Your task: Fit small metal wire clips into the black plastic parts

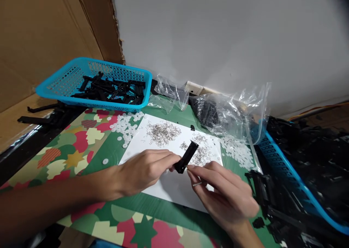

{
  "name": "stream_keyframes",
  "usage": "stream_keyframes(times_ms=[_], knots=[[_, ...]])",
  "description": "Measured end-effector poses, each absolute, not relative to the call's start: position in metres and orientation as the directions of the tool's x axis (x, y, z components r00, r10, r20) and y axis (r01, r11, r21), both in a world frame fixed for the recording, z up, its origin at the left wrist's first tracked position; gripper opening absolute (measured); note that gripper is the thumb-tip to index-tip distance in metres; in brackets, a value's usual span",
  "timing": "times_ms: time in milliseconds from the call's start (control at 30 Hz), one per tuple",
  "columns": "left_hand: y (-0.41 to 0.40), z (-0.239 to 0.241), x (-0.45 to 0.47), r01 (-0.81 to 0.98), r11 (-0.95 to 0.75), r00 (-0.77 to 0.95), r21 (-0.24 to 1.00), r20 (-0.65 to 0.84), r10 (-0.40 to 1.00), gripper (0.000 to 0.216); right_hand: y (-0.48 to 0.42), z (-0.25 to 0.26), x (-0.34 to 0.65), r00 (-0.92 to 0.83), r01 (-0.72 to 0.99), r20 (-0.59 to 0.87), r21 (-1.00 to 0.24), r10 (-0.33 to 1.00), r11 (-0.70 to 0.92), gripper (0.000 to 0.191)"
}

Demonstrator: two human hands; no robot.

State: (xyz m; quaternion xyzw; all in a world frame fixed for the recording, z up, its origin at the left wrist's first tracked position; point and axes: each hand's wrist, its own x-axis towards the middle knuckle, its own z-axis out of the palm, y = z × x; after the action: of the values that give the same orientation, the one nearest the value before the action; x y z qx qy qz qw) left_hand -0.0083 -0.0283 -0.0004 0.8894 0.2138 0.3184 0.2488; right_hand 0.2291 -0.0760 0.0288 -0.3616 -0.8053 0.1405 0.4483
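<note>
My left hand [152, 168] is closed on the lower end of a black plastic part [188, 156], a narrow piece held tilted over a white sheet of paper [174, 190]. My right hand [222, 191] is closed beside it, its thumb and index fingertips pinched at the part's lower right edge. Whatever lies between those fingertips is too small to make out. A thin silvery metal rod [200, 183] shows between the fingers of the right hand, most of it hidden. Small wire springs [163, 132] lie heaped on the paper, with a second pile [201, 150] behind the part.
Blue baskets of black parts stand at the back left [147, 91] and right [297, 182]. White plastic discs [125, 128] lie left of the paper, more discs [237, 151] to its right. A clear bag [226, 113] of black pieces sits behind. Loose black parts [264, 193] lie at right.
</note>
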Motion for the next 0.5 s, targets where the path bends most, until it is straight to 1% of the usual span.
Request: stream_keyframes(times_ms=[100, 167, 333, 500], knots=[[-0.0298, 0.0001, -0.0085, 0.244, -0.785, 0.687, 0.569, 0.470, 0.555, 0.029, -0.0753, 0.0288, 0.2292, -0.353, 0.448, 0.609, -0.557, 0.710, 0.700, 0.029], [-0.0301, 0.0004, -0.0088, 0.257, -0.800, 0.683, 0.542, 0.484, 0.547, 0.027, -0.0754, 0.0285, 0.2292, -0.360, 0.450, 0.601, -0.558, 0.714, 0.697, 0.029], [-0.0287, 0.0024, -0.0080, 0.313, -0.853, 0.672, 0.417, 0.538, 0.509, 0.026, -0.0755, 0.0261, 0.2287, -0.349, 0.463, 0.587, -0.570, 0.730, 0.679, 0.028], [-0.0282, 0.0039, -0.0063, 0.357, -0.877, 0.671, 0.322, 0.564, 0.481, 0.029, -0.0748, 0.0226, 0.2272, -0.328, 0.430, 0.574, -0.617, 0.750, 0.659, 0.028]])
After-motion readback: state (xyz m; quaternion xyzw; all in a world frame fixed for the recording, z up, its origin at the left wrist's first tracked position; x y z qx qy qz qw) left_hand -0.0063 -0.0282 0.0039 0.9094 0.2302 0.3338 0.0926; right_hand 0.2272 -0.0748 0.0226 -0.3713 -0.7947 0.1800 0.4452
